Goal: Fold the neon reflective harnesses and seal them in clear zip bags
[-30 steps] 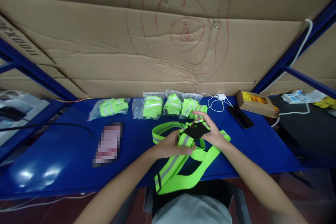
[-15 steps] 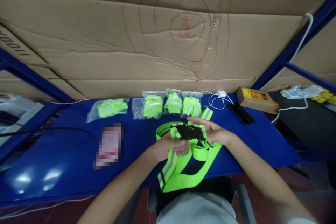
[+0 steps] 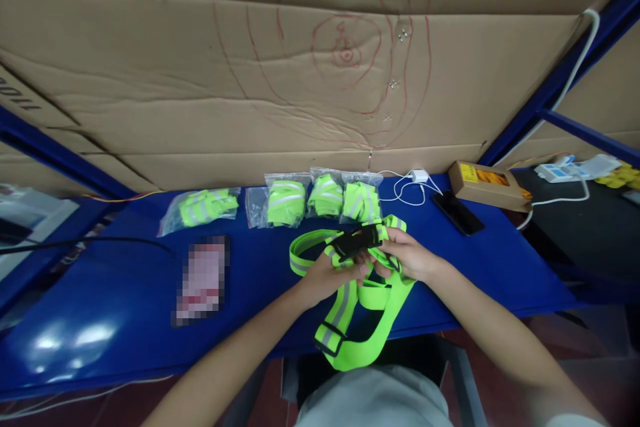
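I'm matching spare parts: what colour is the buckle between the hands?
The buckle is black, seen best in the head view.

A black phone (image 3: 457, 213) lies near a white charger (image 3: 419, 177) and a cardboard box (image 3: 487, 192).

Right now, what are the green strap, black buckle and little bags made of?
The strap is probably fabric, because it bends softly; its grey stripe may be shiny. The buckle seems dull, hard plastic, with stiff edges. The bags look like glossy plastic, crinkled and see-through.
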Available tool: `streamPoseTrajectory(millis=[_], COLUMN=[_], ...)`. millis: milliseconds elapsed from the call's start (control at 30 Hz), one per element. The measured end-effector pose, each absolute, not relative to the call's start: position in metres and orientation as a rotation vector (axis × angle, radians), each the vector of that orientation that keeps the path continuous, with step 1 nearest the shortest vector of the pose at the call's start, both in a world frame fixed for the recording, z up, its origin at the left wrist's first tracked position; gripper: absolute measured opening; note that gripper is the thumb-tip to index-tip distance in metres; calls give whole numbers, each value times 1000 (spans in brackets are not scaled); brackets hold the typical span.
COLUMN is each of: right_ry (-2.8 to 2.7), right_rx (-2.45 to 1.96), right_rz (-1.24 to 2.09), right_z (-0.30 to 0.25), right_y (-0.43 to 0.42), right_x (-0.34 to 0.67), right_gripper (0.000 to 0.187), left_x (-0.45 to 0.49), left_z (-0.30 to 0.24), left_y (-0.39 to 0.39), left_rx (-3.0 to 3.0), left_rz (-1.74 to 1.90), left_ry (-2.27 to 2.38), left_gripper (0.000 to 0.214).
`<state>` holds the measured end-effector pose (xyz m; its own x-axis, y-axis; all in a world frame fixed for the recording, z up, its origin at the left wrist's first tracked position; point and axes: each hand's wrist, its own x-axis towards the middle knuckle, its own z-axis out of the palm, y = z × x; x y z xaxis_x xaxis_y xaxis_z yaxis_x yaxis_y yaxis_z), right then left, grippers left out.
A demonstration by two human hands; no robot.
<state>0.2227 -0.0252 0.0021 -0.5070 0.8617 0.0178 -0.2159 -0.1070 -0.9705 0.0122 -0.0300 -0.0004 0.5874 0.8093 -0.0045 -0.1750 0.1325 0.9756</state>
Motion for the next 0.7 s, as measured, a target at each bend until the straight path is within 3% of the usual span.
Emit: streamPoseTrajectory(millis=[133, 233, 400, 500, 700], right_ry=[-1478, -1711, -1861, -1800, -1835], right_rx=[-807, -885, -983, -983, -864], right_rz=[1555, 1206, 837, 870, 1311], right_z=[9, 13, 9, 5, 7], right_y=[-29, -36, -41, -37, -28], right_x=[221, 217, 213, 216, 225], right_gripper=[32, 24, 28, 39, 27], left_x=[12, 13, 14, 10, 8], left_z=[-12, -18, -25, -28, -29], left_y=[-31, -31, -29, -25, -22], left_rx=[1247, 1257, 1239, 1239, 1275], left_rz=[909, 982, 1041, 1073, 1132], left_ry=[814, 897, 958, 975, 1003], left_gripper=[49, 48, 45, 43, 40])
